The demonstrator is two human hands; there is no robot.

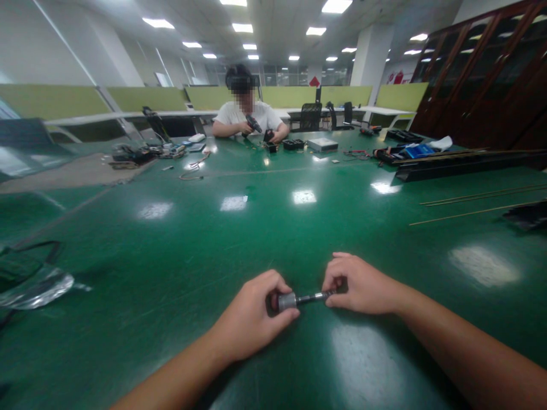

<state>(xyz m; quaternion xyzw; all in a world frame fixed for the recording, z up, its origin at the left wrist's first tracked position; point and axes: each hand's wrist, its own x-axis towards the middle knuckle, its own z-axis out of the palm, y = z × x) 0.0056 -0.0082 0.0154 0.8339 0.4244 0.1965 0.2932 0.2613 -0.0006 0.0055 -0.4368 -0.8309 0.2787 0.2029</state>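
Observation:
Low in the middle of the head view is a short grey metal cylinder with a thin rod pointing right. The rod is dark near the cylinder, then silver, and looks ridged at its far end. My left hand is closed around the cylinder, thumb on the near side. Thumb and fingers of my right hand pinch the rod's far end, partly hiding it. Both hands are just over the green tabletop. The exact kind of the part is too small to make out.
Across the table a person holds a power drill and a dark block. Small black parts and a white box are near them. Thin brass rods and a black channel lie right; clear plastic wrap lies left.

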